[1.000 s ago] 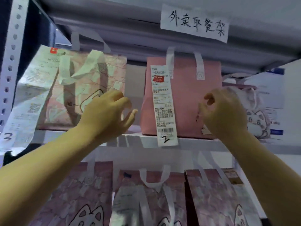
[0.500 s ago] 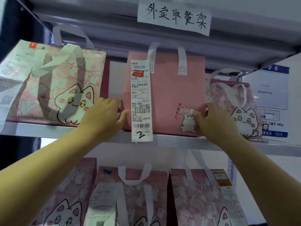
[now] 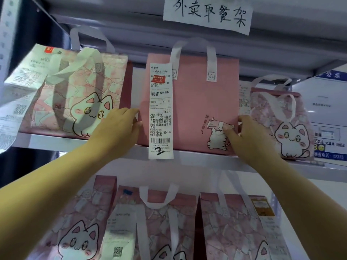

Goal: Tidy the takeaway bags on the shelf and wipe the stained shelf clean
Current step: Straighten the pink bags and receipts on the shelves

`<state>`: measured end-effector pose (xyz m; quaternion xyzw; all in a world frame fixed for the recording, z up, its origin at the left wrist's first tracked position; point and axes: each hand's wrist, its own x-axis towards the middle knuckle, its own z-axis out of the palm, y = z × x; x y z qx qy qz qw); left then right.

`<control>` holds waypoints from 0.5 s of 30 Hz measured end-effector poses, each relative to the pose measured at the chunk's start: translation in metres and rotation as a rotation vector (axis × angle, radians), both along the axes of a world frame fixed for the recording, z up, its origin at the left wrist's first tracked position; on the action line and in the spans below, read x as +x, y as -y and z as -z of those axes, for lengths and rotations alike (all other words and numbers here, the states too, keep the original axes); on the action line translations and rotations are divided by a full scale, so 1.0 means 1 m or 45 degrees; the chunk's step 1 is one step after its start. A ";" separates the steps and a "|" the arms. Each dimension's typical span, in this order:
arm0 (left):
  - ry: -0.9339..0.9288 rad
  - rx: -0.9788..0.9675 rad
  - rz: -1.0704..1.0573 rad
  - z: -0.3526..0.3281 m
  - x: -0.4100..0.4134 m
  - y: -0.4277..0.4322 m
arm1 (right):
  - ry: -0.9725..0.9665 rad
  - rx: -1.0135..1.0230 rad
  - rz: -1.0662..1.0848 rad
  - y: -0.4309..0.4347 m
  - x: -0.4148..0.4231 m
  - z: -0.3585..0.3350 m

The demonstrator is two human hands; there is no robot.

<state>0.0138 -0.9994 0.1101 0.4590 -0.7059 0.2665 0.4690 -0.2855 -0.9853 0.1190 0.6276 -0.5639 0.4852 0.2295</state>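
A plain pink bag (image 3: 195, 102) stands upright in the middle of the shelf (image 3: 197, 158), between two cat bags. The left hand (image 3: 117, 128) presses on its left edge, fingers (image 3: 134, 120) curled around that edge. The right hand (image 3: 251, 134) grips the right edge, thumb on the front. A long receipt (image 3: 160, 109) hangs down the bag's front, between the hands.

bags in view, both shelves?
6. Upper shelf: cat-print bag at left, plain pink bag in the middle between both hands, small cat bag at right. Lower shelf: three patterned bags at left, middle, right. More may sit behind.
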 end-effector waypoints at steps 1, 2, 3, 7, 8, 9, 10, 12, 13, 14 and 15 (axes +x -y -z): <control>0.010 0.015 0.000 0.000 0.001 -0.001 | -0.001 -0.001 -0.003 0.001 0.000 0.000; 0.017 0.028 -0.002 0.000 0.001 -0.002 | -0.001 0.000 -0.002 0.001 -0.001 0.000; 0.019 0.033 -0.003 0.001 0.001 -0.004 | 0.004 0.001 -0.003 0.002 -0.002 0.000; -0.072 -0.063 0.026 0.004 0.001 -0.010 | 0.054 -0.029 0.008 -0.001 -0.004 0.001; -0.091 -0.101 0.027 0.003 0.001 -0.012 | 0.054 -0.059 0.029 -0.004 -0.005 0.001; -0.102 -0.137 0.032 0.001 0.001 -0.014 | 0.053 -0.096 0.042 -0.007 -0.006 0.002; -0.108 -0.170 0.046 -0.001 0.002 -0.017 | 0.051 -0.137 0.043 -0.010 -0.006 0.002; -0.105 -0.224 0.090 -0.008 0.000 -0.025 | 0.026 -0.226 0.038 -0.019 -0.007 0.001; -0.099 -0.247 0.119 -0.011 -0.002 -0.029 | 0.007 -0.268 0.041 -0.024 -0.007 0.001; -0.088 -0.265 0.151 -0.014 -0.005 -0.034 | -0.008 -0.300 0.043 -0.029 -0.008 0.001; -0.069 -0.279 0.183 -0.017 -0.009 -0.038 | -0.020 -0.321 0.046 -0.034 -0.009 0.000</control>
